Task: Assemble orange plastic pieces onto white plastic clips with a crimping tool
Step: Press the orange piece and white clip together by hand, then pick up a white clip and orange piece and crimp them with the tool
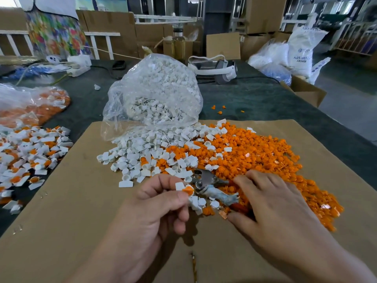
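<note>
Left hand point(155, 217): orange-fitted white clip point(184, 188) is pinched | right hand point(273, 205): is spread flat on orange pieces point(255, 156) | crimping tool point(208, 182): laid between

Headset point(225, 72), phone point(118, 64), power strip point(78, 68) on green table point(255, 99); sack point(302, 54) beyond.

Factory packing floor, stacked cardboard boxes point(114, 27), resin sacks point(302, 52), bulk bag of white clips point(159, 92)
</note>
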`<state>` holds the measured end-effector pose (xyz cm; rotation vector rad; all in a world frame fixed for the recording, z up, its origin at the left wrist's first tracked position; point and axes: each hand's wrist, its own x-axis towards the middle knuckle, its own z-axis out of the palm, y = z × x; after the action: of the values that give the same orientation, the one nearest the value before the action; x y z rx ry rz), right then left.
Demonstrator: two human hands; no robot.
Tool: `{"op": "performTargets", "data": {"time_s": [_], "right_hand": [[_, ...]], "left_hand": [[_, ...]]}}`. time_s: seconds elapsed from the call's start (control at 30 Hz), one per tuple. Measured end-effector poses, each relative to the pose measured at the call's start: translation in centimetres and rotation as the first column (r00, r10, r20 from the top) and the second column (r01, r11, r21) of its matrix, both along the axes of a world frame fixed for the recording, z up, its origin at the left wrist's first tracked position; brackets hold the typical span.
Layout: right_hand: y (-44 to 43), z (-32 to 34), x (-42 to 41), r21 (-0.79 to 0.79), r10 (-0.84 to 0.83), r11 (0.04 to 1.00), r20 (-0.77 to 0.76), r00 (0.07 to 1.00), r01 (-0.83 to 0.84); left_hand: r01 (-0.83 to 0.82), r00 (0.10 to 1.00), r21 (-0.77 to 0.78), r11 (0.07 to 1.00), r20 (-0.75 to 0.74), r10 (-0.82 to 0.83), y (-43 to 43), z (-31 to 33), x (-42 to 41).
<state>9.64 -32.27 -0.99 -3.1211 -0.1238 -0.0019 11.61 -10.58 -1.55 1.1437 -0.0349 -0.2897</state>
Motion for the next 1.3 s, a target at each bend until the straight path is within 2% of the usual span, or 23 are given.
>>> {"op": "performTargets", "data": {"time_s": [0.13, 0.37, 0.5, 0.6, 0.7, 0.77, 1.0, 1.3], "right_hand": [[-0.8, 0.0, 0.2, -0.01, -0.03, 1.0, 0.009, 1.0, 0.03], [-0.5, 0.4, 0.9, -0.072, 0.016, 0.997, 0.018, 1.0, -0.015], [0.2, 0.8, 0.7, -0.09, -0.037, 0.995, 0.087, 0.996, 0.045], [0.1, 1.4, 0.5, 0.009, -0.055, 0.998, 0.159, 0.986, 0.054], [0.0, 2.1, 0.1, 0.259, -0.001, 0.964, 0.222, 0.975, -0.058], [0.1, 2.5, -0.2, 0.333, 0.061, 0.935, 0.187, 0.981, -0.121], [0.0, 2.4, -0.9, 0.303, 0.22, 0.919, 0.138, 0.966, -0.252], [0.5, 2.9, -1.5, 0.34, 0.252, 0.891, 0.177, 0.951, -0.299]], "left_hand": [[0.004, 1.0, -0.013, 1.0, 0.002, -0.004, 0.2, 0.0, 0.1], [-0.016, 1.0, -0.032, 0.999, 0.0, 0.016, 0.3, 0.0, 0.2], [-0.038, 0.999, -0.026, 0.999, 0.008, 0.038, 0.3, 0.0, 0.3], [-0.059, 0.998, -0.031, 0.998, 0.024, 0.06, 0.6, 0.0, 0.4], [-0.077, 0.996, -0.024, 0.997, 0.047, 0.078, 0.9, 0.0, 0.5], [-0.096, 0.993, -0.033, 0.995, 0.062, 0.098, 1.0, 0.0, 0.5], [-0.142, 0.978, -0.004, 0.99, 0.153, 0.141, 1.0, 0.2, 0.3], [-0.151, 0.965, 0.095, 0.984, 0.232, 0.126, 1.3, 0.2, 0.1]]}}
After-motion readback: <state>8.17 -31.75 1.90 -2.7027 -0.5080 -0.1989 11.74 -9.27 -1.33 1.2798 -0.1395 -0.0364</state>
